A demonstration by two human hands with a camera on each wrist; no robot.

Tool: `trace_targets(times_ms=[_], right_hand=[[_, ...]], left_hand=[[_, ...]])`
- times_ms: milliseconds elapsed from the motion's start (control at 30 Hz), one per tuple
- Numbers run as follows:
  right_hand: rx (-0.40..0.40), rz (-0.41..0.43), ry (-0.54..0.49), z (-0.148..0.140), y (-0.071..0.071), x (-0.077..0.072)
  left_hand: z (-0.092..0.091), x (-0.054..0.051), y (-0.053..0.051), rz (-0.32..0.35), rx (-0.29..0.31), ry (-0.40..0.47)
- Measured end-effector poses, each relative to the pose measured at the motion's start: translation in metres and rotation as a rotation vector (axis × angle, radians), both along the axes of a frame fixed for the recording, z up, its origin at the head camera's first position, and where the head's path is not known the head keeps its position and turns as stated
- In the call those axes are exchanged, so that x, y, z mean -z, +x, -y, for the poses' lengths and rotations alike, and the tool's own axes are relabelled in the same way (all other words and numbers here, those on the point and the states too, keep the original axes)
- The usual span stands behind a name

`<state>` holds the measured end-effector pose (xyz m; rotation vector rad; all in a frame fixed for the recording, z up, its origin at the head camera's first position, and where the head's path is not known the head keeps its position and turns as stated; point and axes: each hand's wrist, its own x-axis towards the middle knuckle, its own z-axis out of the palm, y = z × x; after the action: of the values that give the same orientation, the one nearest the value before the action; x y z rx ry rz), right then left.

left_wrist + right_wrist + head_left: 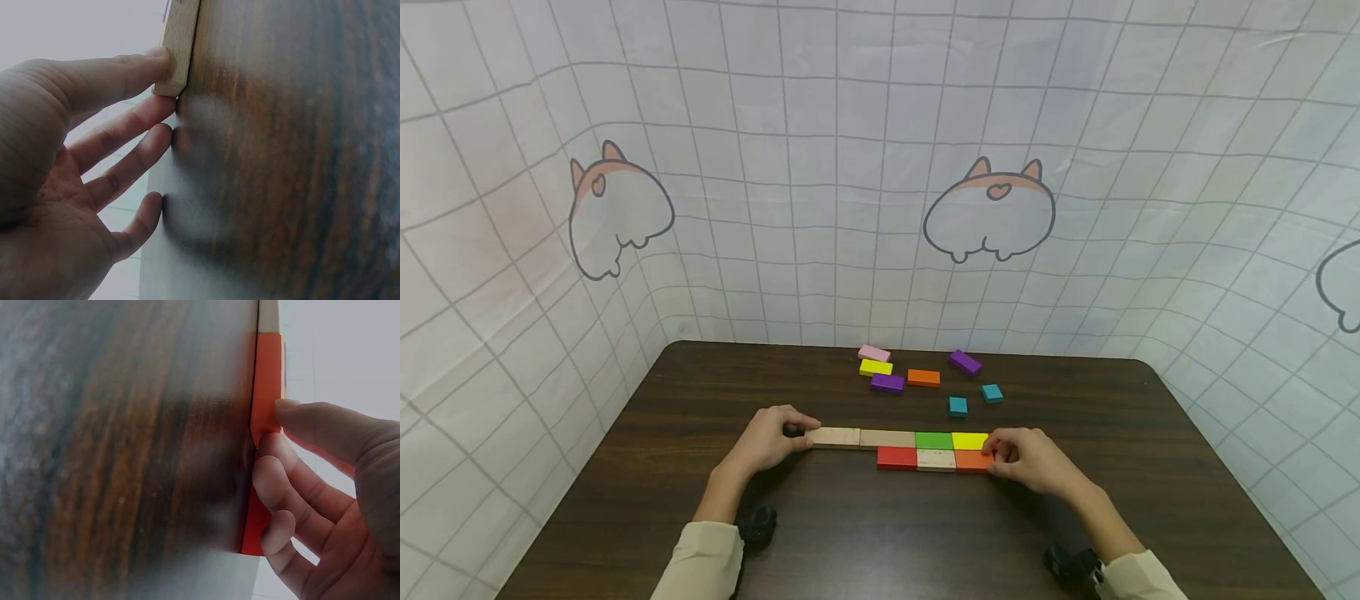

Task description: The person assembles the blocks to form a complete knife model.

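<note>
On the tabletop point(865, 542), I watch the right hand point(1028, 460) pinch the right end of an orange block point(972, 462), its long axis left to right in a short row point(936, 460). Just behind, touching, a longer row point(887, 438) shares that axis, the left hand point(769, 437) pinching its leftmost wooden block point(837, 437) between thumb and forefinger. Farther back lie seven loose blocks point(923, 378), one purple block point(965, 362) slanting away leftward

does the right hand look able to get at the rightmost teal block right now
Probably yes: only bare table shows between the right hand and that teal block, though the hand touches the near row's orange block.
</note>
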<state>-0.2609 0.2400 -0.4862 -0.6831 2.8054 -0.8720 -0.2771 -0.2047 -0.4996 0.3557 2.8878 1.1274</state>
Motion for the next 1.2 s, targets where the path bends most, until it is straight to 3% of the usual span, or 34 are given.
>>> trace_targets(times_ms=[667,900,1033,1200], right_hand=[[-0.008,0.022,-0.016,-0.001,-0.002,0.000],[-0.049,0.051,-0.013,-0.002,-0.003,-0.006],[-0.102,0.102,-0.005,-0.005,-0.009,-0.015],[-0.127,0.146,-0.010,-0.011,-0.029,-0.027]], left_hand=[[0.000,0.000,0.000,-0.004,0.003,-0.010],[0.000,-0.001,0.001,-0.006,0.008,-0.006],[0.000,-0.001,0.001,-0.002,0.006,-0.009],[0.000,-0.001,0.001,-0.001,0.003,-0.007]])
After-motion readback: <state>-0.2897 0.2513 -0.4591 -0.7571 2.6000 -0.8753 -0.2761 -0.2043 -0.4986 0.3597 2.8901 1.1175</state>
